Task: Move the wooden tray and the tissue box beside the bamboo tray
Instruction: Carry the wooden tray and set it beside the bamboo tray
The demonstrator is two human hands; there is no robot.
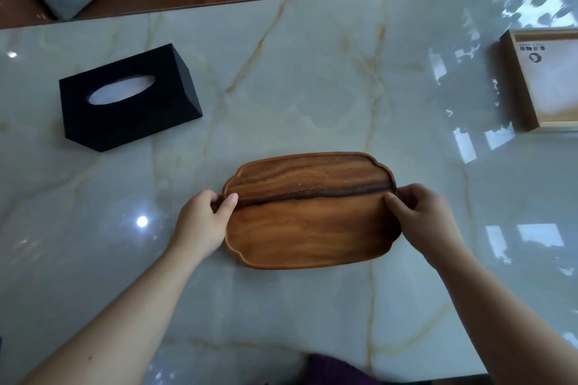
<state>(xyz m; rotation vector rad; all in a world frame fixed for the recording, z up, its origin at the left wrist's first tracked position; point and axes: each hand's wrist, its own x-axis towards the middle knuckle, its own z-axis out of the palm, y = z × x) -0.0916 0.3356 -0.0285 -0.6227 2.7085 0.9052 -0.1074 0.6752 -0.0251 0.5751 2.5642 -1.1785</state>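
— Where's the wooden tray (312,212)?
— Mid-table (312,72), my left hand (203,222) and right hand (422,216) gripping its ends. Tissue box (128,97) far left, bamboo tray (544,81) far right.

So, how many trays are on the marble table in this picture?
2. The wooden tray lies near the middle, held at its ends by the left hand and the right hand. The bamboo tray sits at the right edge, partly cut off.

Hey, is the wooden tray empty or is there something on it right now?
Empty. The wooden tray shows only bare wood grain across its whole surface; the left hand and right hand grip its two ends.
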